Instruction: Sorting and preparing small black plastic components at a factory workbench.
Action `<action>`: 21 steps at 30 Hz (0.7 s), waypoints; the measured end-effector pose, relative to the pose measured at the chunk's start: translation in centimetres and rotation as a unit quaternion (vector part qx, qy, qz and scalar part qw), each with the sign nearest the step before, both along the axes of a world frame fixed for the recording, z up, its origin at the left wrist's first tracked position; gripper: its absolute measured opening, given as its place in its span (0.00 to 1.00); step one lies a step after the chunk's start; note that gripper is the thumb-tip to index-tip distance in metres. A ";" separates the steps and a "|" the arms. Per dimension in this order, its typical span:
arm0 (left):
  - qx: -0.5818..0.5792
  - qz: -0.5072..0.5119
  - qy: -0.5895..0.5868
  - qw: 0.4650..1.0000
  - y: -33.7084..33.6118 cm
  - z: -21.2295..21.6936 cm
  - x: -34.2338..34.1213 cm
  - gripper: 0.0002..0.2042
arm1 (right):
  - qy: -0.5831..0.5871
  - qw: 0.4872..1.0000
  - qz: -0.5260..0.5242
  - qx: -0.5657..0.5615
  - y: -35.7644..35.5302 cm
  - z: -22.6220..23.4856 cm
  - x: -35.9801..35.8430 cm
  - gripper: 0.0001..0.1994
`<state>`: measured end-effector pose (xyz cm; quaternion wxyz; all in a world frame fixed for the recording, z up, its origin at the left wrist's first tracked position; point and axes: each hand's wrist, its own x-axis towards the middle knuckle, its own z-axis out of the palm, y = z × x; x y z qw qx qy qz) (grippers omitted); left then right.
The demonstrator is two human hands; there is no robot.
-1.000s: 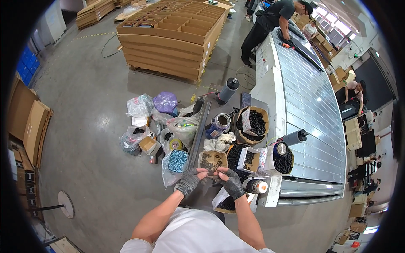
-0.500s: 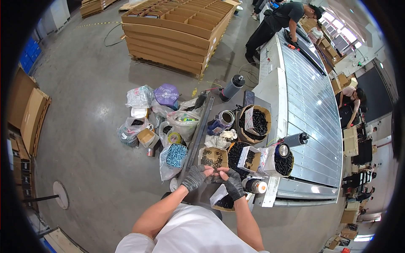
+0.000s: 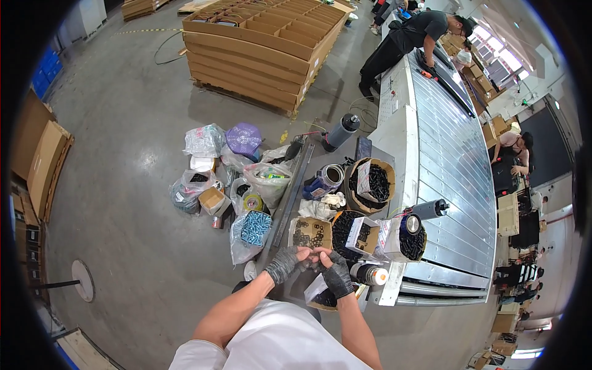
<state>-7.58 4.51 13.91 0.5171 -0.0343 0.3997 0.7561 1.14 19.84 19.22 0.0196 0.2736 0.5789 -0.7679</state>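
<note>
My left hand (image 3: 285, 263) and my right hand (image 3: 336, 274) both wear dark grey gloves and meet in front of my chest, fingertips together on a small dark part (image 3: 311, 257) that is too small to make out. Just beyond the fingers lies an open cardboard box of small black parts (image 3: 310, 234). To its right are round containers of black parts (image 3: 345, 227) with white boxes standing in them. A clear bag of blue pieces (image 3: 251, 229) lies to the left.
A long grey metal rail (image 3: 288, 196) lies on the concrete floor among plastic bags (image 3: 203, 141). A long ribbed metal table (image 3: 441, 154) runs at the right, with a person in black (image 3: 407, 37) bending over its far end. Stacked cardboard trays (image 3: 265, 49) stand behind.
My hands stay together on the small part and have hardly moved; the view has shifted slightly as my head moved.
</note>
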 end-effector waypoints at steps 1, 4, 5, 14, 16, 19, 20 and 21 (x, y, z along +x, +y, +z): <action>0.000 0.001 0.000 1.000 -0.1 0.1 -0.1 0.16 | 0.000 1.000 0.001 0.000 0.0 0.1 0.0 0.14; 0.017 -0.021 -0.006 1.000 -0.4 0.1 -0.3 0.16 | 0.002 0.993 0.004 -0.120 0.0 0.7 0.1 0.13; 0.016 -0.026 0.012 0.999 -0.5 0.0 -0.2 0.16 | 0.005 0.988 0.001 -0.151 -0.1 0.9 0.2 0.12; -0.038 -0.022 0.069 0.997 -0.4 0.0 0.0 0.15 | 0.028 0.990 -0.028 -0.135 -0.4 0.0 0.7 0.10; -0.040 -0.027 0.071 0.996 -0.3 0.0 0.1 0.15 | 0.018 0.989 -0.026 -0.148 -0.5 0.7 0.4 0.09; -0.042 0.001 0.086 0.995 0.1 -0.2 0.5 0.15 | 0.005 0.995 -0.056 -0.084 -1.0 1.2 0.1 0.09; -0.034 0.008 0.083 0.996 0.1 0.1 0.5 0.15 | 0.010 0.998 -0.055 -0.020 -0.9 1.0 0.3 0.09; -0.027 0.016 0.079 0.996 0.1 0.1 0.6 0.15 | 0.015 0.998 -0.054 0.042 -1.0 1.0 0.3 0.10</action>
